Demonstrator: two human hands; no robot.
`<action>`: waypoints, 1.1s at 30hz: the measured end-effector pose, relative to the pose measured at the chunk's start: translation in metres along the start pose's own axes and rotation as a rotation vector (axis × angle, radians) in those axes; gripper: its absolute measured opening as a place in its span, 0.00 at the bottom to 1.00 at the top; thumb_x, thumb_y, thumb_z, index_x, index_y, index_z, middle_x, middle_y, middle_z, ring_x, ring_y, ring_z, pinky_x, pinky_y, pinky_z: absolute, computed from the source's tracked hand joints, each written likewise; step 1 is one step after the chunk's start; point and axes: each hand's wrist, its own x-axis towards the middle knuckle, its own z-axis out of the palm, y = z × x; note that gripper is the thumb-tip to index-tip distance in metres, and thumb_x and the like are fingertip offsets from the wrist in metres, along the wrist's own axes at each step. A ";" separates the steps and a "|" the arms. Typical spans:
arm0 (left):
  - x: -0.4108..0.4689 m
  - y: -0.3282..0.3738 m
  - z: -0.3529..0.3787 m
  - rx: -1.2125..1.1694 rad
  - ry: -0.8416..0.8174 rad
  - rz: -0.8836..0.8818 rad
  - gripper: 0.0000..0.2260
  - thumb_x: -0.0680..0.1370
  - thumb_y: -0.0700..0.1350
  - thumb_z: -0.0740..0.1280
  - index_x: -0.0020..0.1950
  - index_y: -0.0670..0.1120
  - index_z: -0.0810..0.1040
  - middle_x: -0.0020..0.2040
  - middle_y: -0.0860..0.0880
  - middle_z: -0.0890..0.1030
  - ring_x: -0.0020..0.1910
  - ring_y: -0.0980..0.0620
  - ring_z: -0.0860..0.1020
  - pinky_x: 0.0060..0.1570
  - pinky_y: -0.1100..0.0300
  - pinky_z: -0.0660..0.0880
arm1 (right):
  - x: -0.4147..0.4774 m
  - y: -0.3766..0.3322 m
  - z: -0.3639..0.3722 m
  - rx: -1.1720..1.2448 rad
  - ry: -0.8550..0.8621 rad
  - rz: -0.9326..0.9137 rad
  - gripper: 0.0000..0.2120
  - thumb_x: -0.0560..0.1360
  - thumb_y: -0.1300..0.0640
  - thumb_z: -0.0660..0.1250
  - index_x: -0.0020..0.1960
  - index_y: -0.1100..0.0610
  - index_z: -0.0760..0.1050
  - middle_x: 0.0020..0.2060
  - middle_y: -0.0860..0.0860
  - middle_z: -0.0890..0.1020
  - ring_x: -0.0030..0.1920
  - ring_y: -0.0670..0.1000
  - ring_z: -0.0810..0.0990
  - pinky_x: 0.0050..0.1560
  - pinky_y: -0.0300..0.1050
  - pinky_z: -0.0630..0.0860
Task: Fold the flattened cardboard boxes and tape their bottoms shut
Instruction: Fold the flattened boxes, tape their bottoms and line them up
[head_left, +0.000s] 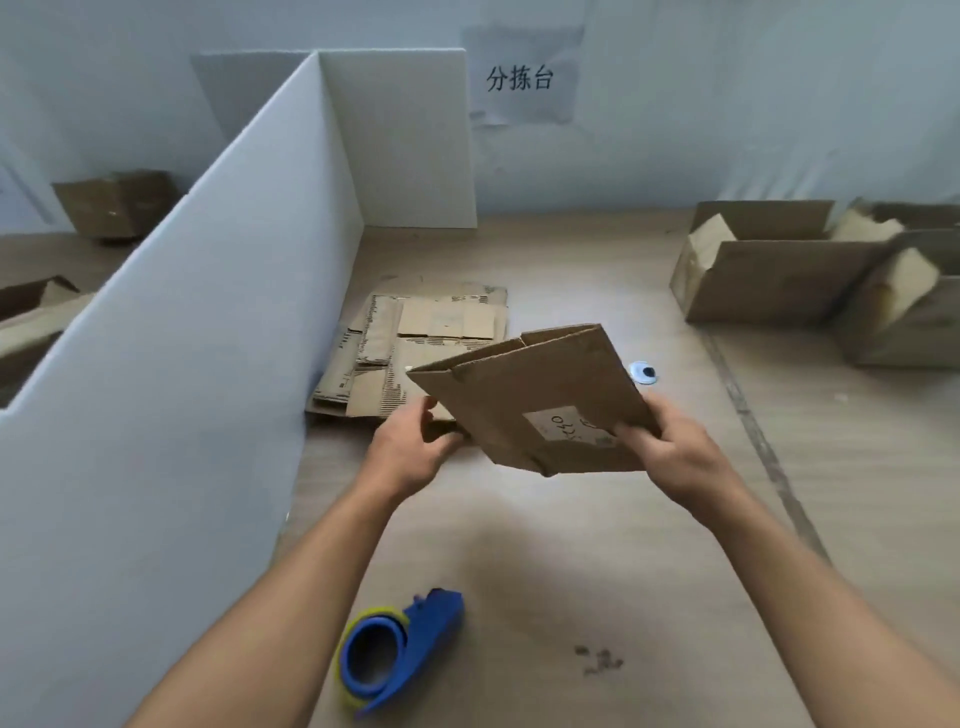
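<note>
We hold one flattened box (535, 400) up off the table (571, 545), tilted, just in front of the stack of flat cardboard (415, 348) by the white divider (208, 312). Our right hand (670, 452) pinches its near right corner, thumb on top beside the paper label (563, 423), fingers underneath. Our left hand (410, 452) curls its fingers round the lower left edge, thumb raised. The blue tape dispenser (400, 649) lies on the table between our forearms. Open boxes (769, 275) sit far right.
</note>
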 end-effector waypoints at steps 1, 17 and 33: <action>-0.010 0.005 0.006 -0.053 0.002 -0.006 0.27 0.72 0.52 0.76 0.69 0.48 0.73 0.59 0.51 0.80 0.59 0.53 0.79 0.56 0.60 0.73 | -0.019 0.005 -0.008 0.130 -0.001 0.018 0.14 0.80 0.67 0.62 0.54 0.50 0.79 0.46 0.44 0.86 0.51 0.47 0.83 0.52 0.38 0.79; -0.150 0.007 0.076 -0.524 -0.323 0.144 0.53 0.64 0.50 0.81 0.80 0.60 0.52 0.71 0.54 0.73 0.71 0.56 0.70 0.63 0.50 0.77 | -0.145 0.092 -0.018 0.463 0.028 0.072 0.28 0.72 0.62 0.76 0.66 0.44 0.70 0.53 0.42 0.82 0.56 0.46 0.81 0.48 0.41 0.80; -0.174 -0.033 0.090 -0.410 0.003 0.135 0.36 0.71 0.49 0.77 0.75 0.54 0.64 0.68 0.63 0.74 0.70 0.60 0.71 0.62 0.67 0.72 | -0.138 0.130 0.023 0.042 -0.091 -0.132 0.30 0.76 0.54 0.72 0.66 0.25 0.67 0.72 0.40 0.67 0.69 0.36 0.69 0.59 0.43 0.78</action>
